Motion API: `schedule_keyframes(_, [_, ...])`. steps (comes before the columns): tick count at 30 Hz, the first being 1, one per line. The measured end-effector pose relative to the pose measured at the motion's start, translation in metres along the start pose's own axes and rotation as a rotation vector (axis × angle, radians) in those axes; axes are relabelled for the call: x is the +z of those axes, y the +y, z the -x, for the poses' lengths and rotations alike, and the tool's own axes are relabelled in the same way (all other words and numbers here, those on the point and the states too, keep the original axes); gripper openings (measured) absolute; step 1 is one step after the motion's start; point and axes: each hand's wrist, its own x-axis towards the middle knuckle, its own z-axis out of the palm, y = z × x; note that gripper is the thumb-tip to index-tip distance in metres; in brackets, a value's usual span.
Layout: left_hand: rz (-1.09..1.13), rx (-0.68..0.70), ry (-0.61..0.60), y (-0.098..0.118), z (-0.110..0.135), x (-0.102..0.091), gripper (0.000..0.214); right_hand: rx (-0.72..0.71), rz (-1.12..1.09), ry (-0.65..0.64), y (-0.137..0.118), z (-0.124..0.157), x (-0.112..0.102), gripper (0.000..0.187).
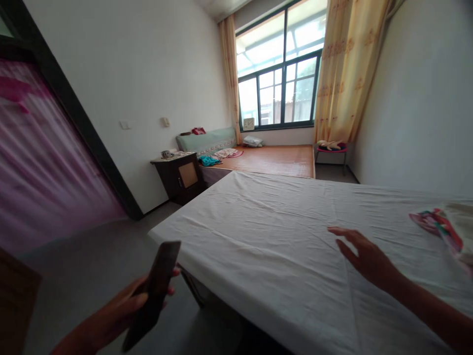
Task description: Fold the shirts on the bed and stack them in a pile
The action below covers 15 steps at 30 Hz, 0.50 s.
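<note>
My left hand (127, 305) grips a dark phone (155, 291), held upright over the floor just left of the bed's near corner. My right hand (364, 256) is open, fingers stretched out, hovering over the white sheet (281, 231) of the bed and touching nothing that I can see. A colourful folded cloth (438, 224) lies on the sheet to the right of that hand.
A second bed with a woven mat (281, 160) stands under the window. A dark nightstand (179, 177) sits against the left wall. A pink curtain (40, 172) hangs at far left. A small red stool (332, 148) stands beside the yellow curtain. Grey floor (92, 256) lies left of the bed.
</note>
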Motion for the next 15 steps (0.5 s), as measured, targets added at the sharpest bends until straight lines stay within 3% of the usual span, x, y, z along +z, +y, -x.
schedule_keyframes(3, [0.019,0.146,-0.291,0.056,-0.090,0.086,0.061,0.161,-0.412,-0.129,-0.063,-0.019,0.011,0.039])
schedule_keyframes(5, [-0.040,0.212,-0.384,0.077,-0.144,0.154,0.052,0.271,-0.752,-0.174,-0.092,-0.035,0.017,0.042])
schedule_keyframes(7, [-0.185,0.282,-0.430,0.084,-0.189,0.219,0.059,0.373,-1.095,-0.109,-0.103,-0.053,0.020,0.044])
schedule_keyframes(9, [-0.385,0.432,-0.366,0.081,-0.224,0.271,0.069,0.431,-1.335,0.045,-0.097,-0.070,0.022,0.039])
schedule_keyframes(12, [-0.575,0.615,-0.175,0.072,-0.259,0.321,0.089,0.529,-1.495,0.329,-0.067,-0.084,0.021,0.032])
schedule_keyframes(15, [-0.367,0.533,-0.241,0.068,-0.282,0.336,0.091,0.626,-1.532,0.426,-0.037,-0.082,0.014,0.031])
